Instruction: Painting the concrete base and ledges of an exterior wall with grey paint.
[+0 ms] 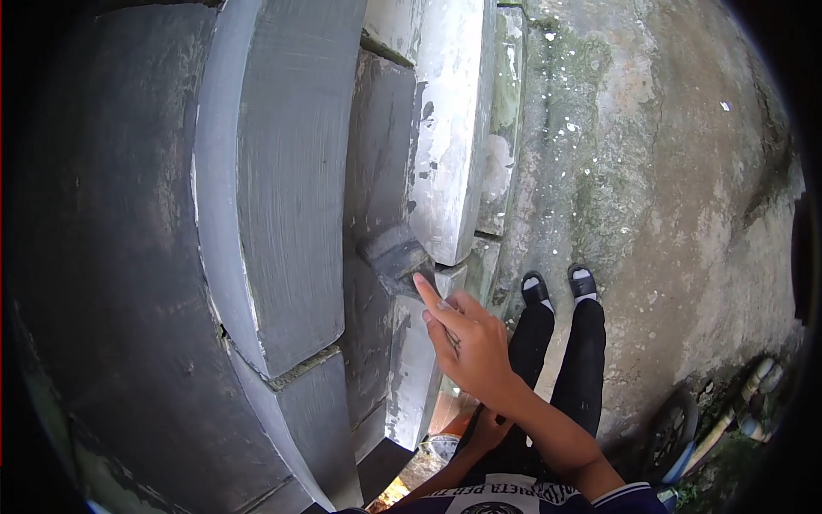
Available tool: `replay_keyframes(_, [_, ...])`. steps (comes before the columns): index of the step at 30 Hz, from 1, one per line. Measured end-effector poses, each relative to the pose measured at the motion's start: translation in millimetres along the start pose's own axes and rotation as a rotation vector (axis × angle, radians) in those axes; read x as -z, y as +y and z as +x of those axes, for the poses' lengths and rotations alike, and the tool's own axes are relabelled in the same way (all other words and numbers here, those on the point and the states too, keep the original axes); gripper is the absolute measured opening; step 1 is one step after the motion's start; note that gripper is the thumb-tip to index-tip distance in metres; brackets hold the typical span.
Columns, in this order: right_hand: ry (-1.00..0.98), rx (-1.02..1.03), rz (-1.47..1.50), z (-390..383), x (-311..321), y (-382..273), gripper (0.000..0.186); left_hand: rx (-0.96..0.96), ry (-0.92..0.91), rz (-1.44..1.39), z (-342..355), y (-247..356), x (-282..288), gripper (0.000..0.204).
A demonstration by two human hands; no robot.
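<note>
My right hand [471, 347] is closed round the handle of a wide flat paintbrush [401, 257], its index finger stretched along the brush's base. The bristles touch the dark grey recessed strip of the wall [368, 188], beside a raised white block [445, 154] with grey smears along its edge. Lower down, my left hand [490, 431] is partly covered by my right forearm, close to my dark trousers. Its fingers are mostly hidden, so I cannot make out what it grips. A pale container rim [443, 444] shows just left of it.
Raised grey blocks [291, 171] with streaky paint stand left of the strip. My feet in dark sandals [582, 283] are on the stained concrete ground [659, 214], which has white paint spots. A wheel [672, 428] and some pipes [728, 420] lie at the lower right.
</note>
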State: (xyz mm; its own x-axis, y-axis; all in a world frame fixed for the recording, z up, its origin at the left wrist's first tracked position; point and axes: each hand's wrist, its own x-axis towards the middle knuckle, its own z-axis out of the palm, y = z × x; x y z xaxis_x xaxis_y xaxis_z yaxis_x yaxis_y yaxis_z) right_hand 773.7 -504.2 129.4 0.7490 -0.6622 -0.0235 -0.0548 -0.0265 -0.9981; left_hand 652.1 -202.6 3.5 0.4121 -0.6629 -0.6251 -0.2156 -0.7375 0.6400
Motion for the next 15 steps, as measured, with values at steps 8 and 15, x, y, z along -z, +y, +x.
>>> replay_keyframes(8, [-0.001,-0.081,-0.14,-13.8,-37.7,7.6,0.056,-0.057,0.115,-0.171,-2.9,4.3,-6.6,0.046])
replay_keyframes(15, [0.23,-0.076,-0.399,17.9,-26.1,19.1,0.055,0.173,0.03,-0.287,-2.7,29.4,-5.8,0.042])
